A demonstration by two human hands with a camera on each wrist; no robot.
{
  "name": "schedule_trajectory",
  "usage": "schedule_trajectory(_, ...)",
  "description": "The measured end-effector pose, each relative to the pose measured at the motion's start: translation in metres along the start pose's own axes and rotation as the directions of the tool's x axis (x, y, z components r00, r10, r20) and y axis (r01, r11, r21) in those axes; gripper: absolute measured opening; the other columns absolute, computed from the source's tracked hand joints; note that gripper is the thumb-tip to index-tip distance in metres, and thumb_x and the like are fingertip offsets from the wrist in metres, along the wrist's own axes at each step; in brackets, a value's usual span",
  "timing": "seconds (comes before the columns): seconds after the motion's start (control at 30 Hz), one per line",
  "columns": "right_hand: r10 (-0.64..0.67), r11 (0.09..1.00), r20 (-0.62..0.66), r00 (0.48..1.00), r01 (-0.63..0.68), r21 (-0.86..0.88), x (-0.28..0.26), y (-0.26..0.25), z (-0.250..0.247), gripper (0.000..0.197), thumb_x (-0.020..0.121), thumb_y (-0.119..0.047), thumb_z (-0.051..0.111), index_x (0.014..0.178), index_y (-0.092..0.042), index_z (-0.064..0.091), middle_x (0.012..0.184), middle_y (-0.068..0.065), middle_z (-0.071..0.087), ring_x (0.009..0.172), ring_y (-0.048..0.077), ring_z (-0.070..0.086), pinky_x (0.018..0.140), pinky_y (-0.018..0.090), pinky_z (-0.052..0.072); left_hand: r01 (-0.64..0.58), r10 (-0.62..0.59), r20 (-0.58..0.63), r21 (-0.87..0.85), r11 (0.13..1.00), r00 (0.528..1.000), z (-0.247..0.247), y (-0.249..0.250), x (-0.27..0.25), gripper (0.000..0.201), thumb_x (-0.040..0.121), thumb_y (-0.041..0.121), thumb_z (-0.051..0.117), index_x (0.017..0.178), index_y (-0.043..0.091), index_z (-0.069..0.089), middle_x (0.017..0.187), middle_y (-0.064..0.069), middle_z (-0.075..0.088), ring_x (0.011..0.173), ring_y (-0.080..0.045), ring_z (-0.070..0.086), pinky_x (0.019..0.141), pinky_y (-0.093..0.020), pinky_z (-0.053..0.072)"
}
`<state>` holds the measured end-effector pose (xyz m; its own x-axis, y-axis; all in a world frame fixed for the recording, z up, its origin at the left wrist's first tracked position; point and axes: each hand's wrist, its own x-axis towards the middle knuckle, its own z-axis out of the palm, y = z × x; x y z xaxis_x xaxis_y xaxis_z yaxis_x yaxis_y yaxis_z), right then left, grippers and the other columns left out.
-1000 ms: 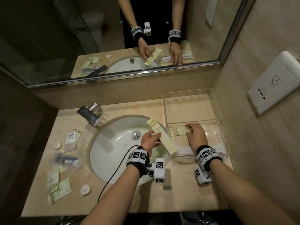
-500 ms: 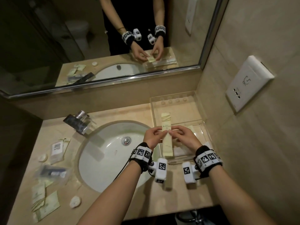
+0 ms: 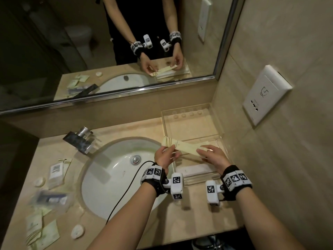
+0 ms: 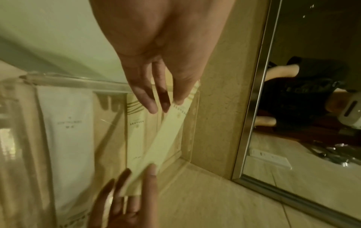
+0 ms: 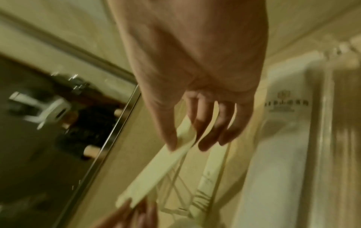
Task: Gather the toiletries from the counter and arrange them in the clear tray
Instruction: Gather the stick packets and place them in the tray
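Note:
A long cream packet (image 3: 182, 146) hangs slantwise just above the clear tray (image 3: 191, 127) at the counter's right end. My left hand (image 3: 171, 152) pinches its left, striped end, with thumb and fingers (image 4: 154, 108) on the packet (image 4: 166, 138). My right hand (image 3: 203, 150) pinches the other end, thumb on top of the packet (image 5: 156, 169). In the tray's near compartment lie a second cream packet (image 4: 136, 123) and a white packet (image 3: 194, 171). The far compartment holds nothing.
The sink (image 3: 111, 177) and faucet (image 3: 79, 139) lie left of the tray. On the counter's left side are several sachets (image 3: 41, 233), a plastic-wrapped item (image 3: 52, 199), a clear packet (image 3: 56, 170) and round soaps (image 3: 77, 231). A mirror (image 3: 90, 51) and wall socket (image 3: 264, 94) border the counter.
The cream packet has turned from pointing away from me to lying crosswise over the tray. My hands have spread apart to its two ends.

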<state>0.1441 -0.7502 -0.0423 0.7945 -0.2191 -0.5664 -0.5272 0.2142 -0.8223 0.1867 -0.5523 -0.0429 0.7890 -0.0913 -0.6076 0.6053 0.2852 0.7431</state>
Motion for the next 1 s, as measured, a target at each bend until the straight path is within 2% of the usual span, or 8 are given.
schedule_trajectory(0.1, 0.003, 0.966, 0.173, 0.985, 0.042, -0.257, -0.002, 0.003, 0.004, 0.031, 0.081, -0.019, 0.077, 0.110, -0.012, 0.067, 0.100, 0.008, 0.075, 0.089, 0.023, 0.071, 0.072, 0.027, 0.055, -0.057, 0.057, 0.001, 0.015, 0.998, 0.998, 0.005, 0.010, 0.003, 0.019, 0.088, 0.011, 0.065, 0.106, 0.005, 0.059, 0.085, -0.012, 0.069, 0.069, -0.020, 0.066, 0.063, -0.025, 0.059)
schedule_trajectory(0.27, -0.025, 0.963, 0.273, 0.962, 0.097, -0.253, -0.006, 0.004, 0.020, 0.024, 0.085, -0.016, 0.073, 0.108, -0.012, 0.067, 0.090, 0.004, 0.076, 0.081, 0.017, 0.072, 0.069, 0.024, 0.054, -0.128, 0.105, 0.099, 0.261, 0.957, 0.990, 0.013, 0.024, 0.007, 0.031, 0.086, 0.008, 0.067, 0.114, 0.004, 0.054, 0.082, -0.011, 0.067, 0.068, -0.020, 0.065, 0.067, -0.028, 0.060)
schedule_trajectory(0.4, -0.040, 0.974, 0.303, 0.952, 0.104, -0.200, -0.006, 0.011, 0.028, 0.032, 0.078, -0.014, 0.079, 0.108, -0.011, 0.067, 0.096, 0.011, 0.075, 0.093, 0.025, 0.072, 0.083, 0.034, 0.057, -0.093, -0.030, 0.251, 0.463, 0.882, 0.967, 0.011, 0.022, 0.007, 0.030, 0.085, 0.007, 0.068, 0.113, 0.005, 0.057, 0.085, -0.010, 0.065, 0.079, -0.022, 0.066, 0.075, -0.036, 0.058)
schedule_trajectory(0.6, -0.112, 0.917, -0.007, 0.994, 0.101, -0.385, 0.010, 0.020, 0.027, 0.016, 0.083, -0.016, 0.073, 0.097, -0.012, 0.066, 0.090, 0.004, 0.071, 0.081, 0.023, 0.069, 0.078, 0.038, 0.059, -0.074, -0.007, 0.167, 0.472, 0.879, 0.986, -0.010, 0.016, 0.011, 0.021, 0.087, 0.002, 0.064, 0.105, 0.005, 0.054, 0.076, -0.009, 0.059, 0.070, -0.019, 0.063, 0.063, -0.032, 0.058)
schedule_trajectory(0.67, -0.261, 0.817, -0.063, 0.963, 0.186, -0.546, 0.018, 0.019, 0.023, 0.015, 0.084, -0.009, 0.070, 0.097, -0.015, 0.066, 0.099, 0.003, 0.069, 0.084, 0.021, 0.068, 0.082, 0.036, 0.058, -0.076, 0.028, 0.110, 0.468, 0.880, 0.994, -0.019, 0.018, 0.014, 0.014, 0.088, 0.002, 0.062, 0.099, 0.006, 0.054, 0.080, -0.012, 0.060, 0.070, -0.020, 0.065, 0.060, -0.030, 0.059)
schedule_trajectory(0.77, -0.383, 0.598, 0.102, 0.918, 0.331, -0.730, 0.026, 0.016, 0.026, 0.034, 0.083, -0.002, 0.067, 0.114, -0.016, 0.065, 0.116, 0.000, 0.064, 0.089, 0.016, 0.062, 0.086, 0.030, 0.053, -0.075, 0.049, 0.071, 0.439, 0.895, 0.996, -0.027, 0.019, 0.016, 0.011, 0.089, 0.002, 0.060, 0.094, 0.008, 0.053, 0.079, -0.012, 0.062, 0.073, -0.021, 0.067, 0.062, -0.032, 0.060)
schedule_trajectory(0.87, -0.357, 0.374, 0.246, 0.901, 0.379, -0.846, 0.038, 0.021, 0.030, 0.046, 0.084, -0.006, 0.069, 0.128, -0.017, 0.059, 0.130, -0.002, 0.058, 0.111, 0.019, 0.058, 0.098, 0.032, 0.048, -0.069, 0.047, 0.064, 0.415, 0.907, 0.997, -0.032, 0.020, 0.015, 0.015, 0.090, 0.002, 0.059, 0.103, 0.005, 0.052, 0.081, -0.010, 0.066, 0.073, -0.021, 0.067, 0.068, -0.036, 0.059)
schedule_trajectory(1.0, -0.328, 0.245, 0.262, 0.908, 0.350, -0.904, 0.049, 0.025, 0.032, 0.041, 0.079, -0.010, 0.075, 0.117, -0.017, 0.061, 0.121, -0.001, 0.056, 0.109, 0.023, 0.054, 0.093, 0.036, 0.049, -0.075, 0.050, 0.071, 0.410, 0.909, 0.996, -0.036, 0.019, 0.012, 0.013, 0.090, 0.003, 0.058, 0.102, 0.007, 0.052, 0.083, -0.010, 0.068, 0.073, -0.019, 0.068, 0.068, -0.034, 0.059)
